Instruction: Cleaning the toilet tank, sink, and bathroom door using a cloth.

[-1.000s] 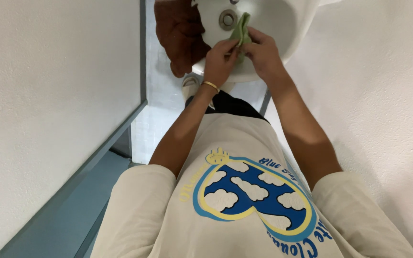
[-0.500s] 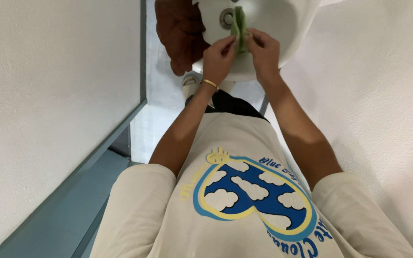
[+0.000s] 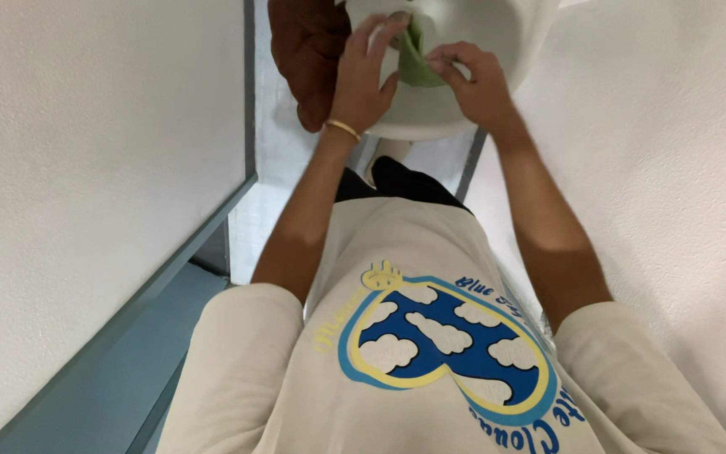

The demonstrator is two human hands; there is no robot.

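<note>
A folded green cloth point(image 3: 418, 60) lies in the bowl of a white sink point(image 3: 430, 124) at the top of the view. My left hand point(image 3: 361, 82), with a gold bracelet on its wrist, pinches the cloth's upper left edge with its fingertips. On the other side, my right hand point(image 3: 476, 82) grips the cloth's right edge. Both arms reach forward from my cream shirt with a blue and yellow print point(image 3: 443, 345). The sink's drain is cut off by the top of the frame.
A dark brown object point(image 3: 304, 59) hangs or leans just left of the sink. A white textured wall point(image 3: 86, 168) with a grey-blue frame point(image 3: 170, 277) runs along the left. Another white wall point(image 3: 674, 185) closes in on the right. Pale floor tiles point(image 3: 270, 210) show below the sink.
Both hands have spread slightly apart on the green cloth and shifted it higher in the bowl. My left fingers now reach over its top edge.
</note>
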